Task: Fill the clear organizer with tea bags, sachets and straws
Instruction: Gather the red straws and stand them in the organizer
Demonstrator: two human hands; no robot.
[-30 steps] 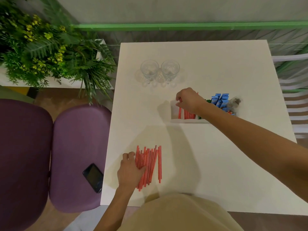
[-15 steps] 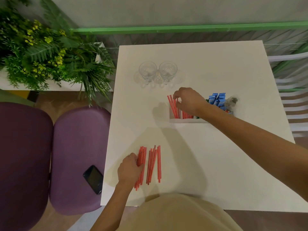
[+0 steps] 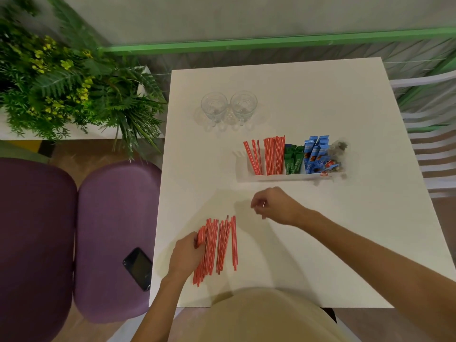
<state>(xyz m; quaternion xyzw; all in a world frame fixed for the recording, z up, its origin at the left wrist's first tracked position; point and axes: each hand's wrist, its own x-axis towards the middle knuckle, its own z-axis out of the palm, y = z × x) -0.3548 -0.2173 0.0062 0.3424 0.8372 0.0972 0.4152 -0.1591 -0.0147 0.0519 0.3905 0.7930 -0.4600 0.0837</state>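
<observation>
our left hand lies on the white table with its fingers curled against the near-left edge of the loose pile of red straws, pressing on them rather than lifting any; whether it truly grips some we cannot tell; the pile fans out just to the right of that hand, flat on the table; our right hand hangs above the table, beyond and to the right of the pile, its fingers loosely bent and apart, holding nothing that we can make out, though the fingertips are blurred; just beyond the right hand stands the clear organizer; in it, from the left, a few leaning red straws and a fuller upright bunch in the next stretch, then green sachets, blue sachets and, farthest right, tea bags in clear wrap; farther beyond the organizer and to its left two empty glasses stand side by side; left of our left hand, off the table, a dark phone lies on a purple seat; green plants fill the far left.
</observation>
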